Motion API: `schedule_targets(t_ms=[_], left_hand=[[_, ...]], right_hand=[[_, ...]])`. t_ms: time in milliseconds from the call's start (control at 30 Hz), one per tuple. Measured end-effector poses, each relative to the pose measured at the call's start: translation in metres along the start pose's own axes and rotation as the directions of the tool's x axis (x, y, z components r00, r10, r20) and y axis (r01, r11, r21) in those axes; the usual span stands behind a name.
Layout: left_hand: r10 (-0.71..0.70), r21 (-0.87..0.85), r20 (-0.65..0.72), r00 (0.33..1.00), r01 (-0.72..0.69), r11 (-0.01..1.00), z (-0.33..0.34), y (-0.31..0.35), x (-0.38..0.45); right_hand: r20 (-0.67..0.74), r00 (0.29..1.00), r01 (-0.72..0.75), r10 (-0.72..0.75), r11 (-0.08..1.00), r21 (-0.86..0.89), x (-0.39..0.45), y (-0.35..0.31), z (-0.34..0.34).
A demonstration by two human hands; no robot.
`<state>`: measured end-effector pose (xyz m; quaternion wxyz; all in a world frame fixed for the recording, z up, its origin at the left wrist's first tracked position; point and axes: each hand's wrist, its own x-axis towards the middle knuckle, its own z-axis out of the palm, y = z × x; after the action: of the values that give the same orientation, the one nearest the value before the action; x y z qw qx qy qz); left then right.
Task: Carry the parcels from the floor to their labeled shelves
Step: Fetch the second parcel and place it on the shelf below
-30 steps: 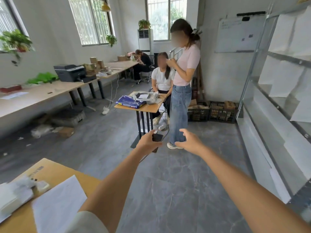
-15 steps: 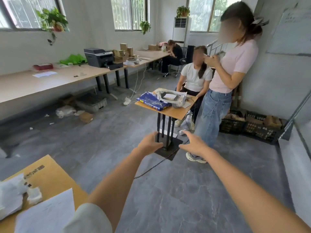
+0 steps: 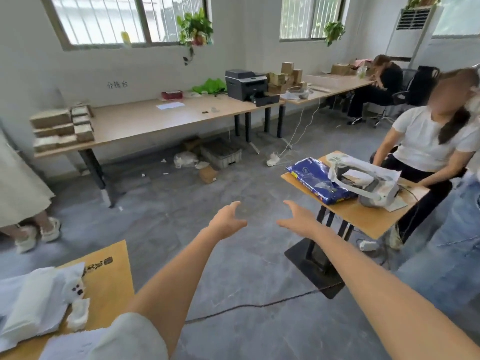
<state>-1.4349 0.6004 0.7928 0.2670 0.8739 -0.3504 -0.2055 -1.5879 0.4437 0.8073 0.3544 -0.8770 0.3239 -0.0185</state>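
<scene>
My left hand point(image 3: 228, 221) and my right hand point(image 3: 298, 219) are stretched out in front of me over the grey floor, fingers spread, holding nothing. A small brown parcel point(image 3: 207, 174) lies on the floor under the long table, beside a white bag point(image 3: 185, 159) and a grey crate point(image 3: 221, 153). Several brown parcels point(image 3: 61, 128) are stacked at the left end of the long table point(image 3: 166, 120). No shelf is in view.
A small stand table point(image 3: 363, 216) at the right carries a blue pack point(image 3: 318, 183) and a white bag; a seated person point(image 3: 426, 149) is behind it. A person's feet point(image 3: 36, 233) are at the left. A printer point(image 3: 246, 84) sits on the long table. A black cable point(image 3: 259, 305) crosses the floor.
My view has swung left: the shelf and standing person slid out to the right, and the long table and floor parcels came into view. My hands opened wider.
</scene>
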Motion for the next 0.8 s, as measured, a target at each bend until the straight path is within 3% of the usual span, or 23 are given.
schedule_targets(t_ms=[300,633,800], left_hand=[[-0.179,-0.047,-0.176,0.968,0.174,0.984,-0.06,0.002,0.138],[-0.244,-0.082,-0.191,0.951,0.232,0.969,-0.108,-0.046,0.34],[-0.236,-0.129,-0.19,0.953,0.214,0.968,-0.149,-0.06,0.453]], right_hand=[[0.1,0.98,0.178,-0.174,0.984,-0.026,0.186,-0.044,-0.025],[0.159,0.957,0.255,-0.243,0.965,-0.064,0.403,-0.087,-0.022],[0.167,0.964,0.217,-0.209,0.976,-0.033,0.522,-0.123,-0.026]])
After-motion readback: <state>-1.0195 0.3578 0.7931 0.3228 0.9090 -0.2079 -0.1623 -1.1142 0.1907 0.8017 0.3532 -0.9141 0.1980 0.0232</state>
